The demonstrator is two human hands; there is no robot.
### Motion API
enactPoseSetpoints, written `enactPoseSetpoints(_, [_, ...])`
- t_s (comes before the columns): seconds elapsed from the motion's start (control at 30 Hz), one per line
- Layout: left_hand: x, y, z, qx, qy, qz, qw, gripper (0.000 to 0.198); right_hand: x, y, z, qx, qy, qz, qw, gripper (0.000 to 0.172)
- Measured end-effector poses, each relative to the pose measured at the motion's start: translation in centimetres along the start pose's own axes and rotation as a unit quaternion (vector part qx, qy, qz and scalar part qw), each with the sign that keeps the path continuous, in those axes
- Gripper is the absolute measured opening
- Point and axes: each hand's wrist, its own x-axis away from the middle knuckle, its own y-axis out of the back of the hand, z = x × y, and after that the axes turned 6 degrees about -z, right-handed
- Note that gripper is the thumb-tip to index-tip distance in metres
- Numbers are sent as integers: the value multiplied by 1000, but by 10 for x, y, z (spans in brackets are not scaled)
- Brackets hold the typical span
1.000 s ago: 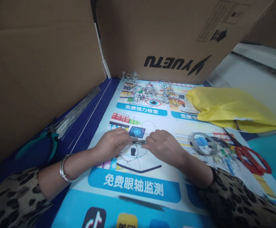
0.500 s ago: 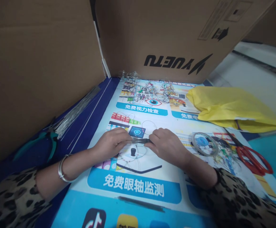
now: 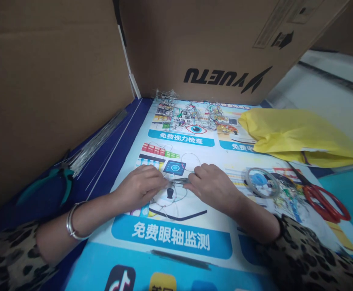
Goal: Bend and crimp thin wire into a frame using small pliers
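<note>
My left hand (image 3: pixel 141 184) is closed in a pinch above the printed sheet (image 3: pixel 218 210), its fingertips on thin wire (image 3: pixel 191 153) that loops out around both hands. A short way to the right, my right hand (image 3: pixel 214 188) is closed around slim grey metal tweezers (image 3: pixel 180 180). Their narrow tips point left and reach the fingertips of my left hand. Fingers hide the exact spot where the tips meet the wire, and what small part may be there is too fine to make out.
Cardboard walls (image 3: pixel 164 44) stand at the back and left. Teal-handled pliers (image 3: pixel 68 182) and a bundle of straight wires (image 3: pixel 96 141) lie left. Wire tangles (image 3: pixel 215 115) lie behind. To the right are a clear ring (image 3: pixel 275 190), red scissors (image 3: pixel 328 202) and a yellow bag (image 3: pixel 303 135).
My left wrist and forearm have shifted slightly left. The tweezers have turned a little between my hands and look lighter. Both hands keep their grip.
</note>
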Motion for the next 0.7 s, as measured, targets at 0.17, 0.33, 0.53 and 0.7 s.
enactPoseSetpoints(0.17, [1, 5, -5, -62, -34, 28, 997, 20, -1, 0, 0, 0, 0, 2, 1000, 25])
enactPoseSetpoints(0.33, [0, 5, -9, -145, -88, 68, 983, 22, -1, -1, 0, 3, 0, 6, 1000, 24])
enactPoseSetpoints(0.53, [2, 3, -12, -209, -128, 119, 962, 22, 0, -1, 0, 5, 2, 6, 1000, 25])
enactPoseSetpoints(0.7, [7, 4, -15, -223, -125, 138, 957, 28, 0, -3, -1, 5, 2, 4, 1000, 25])
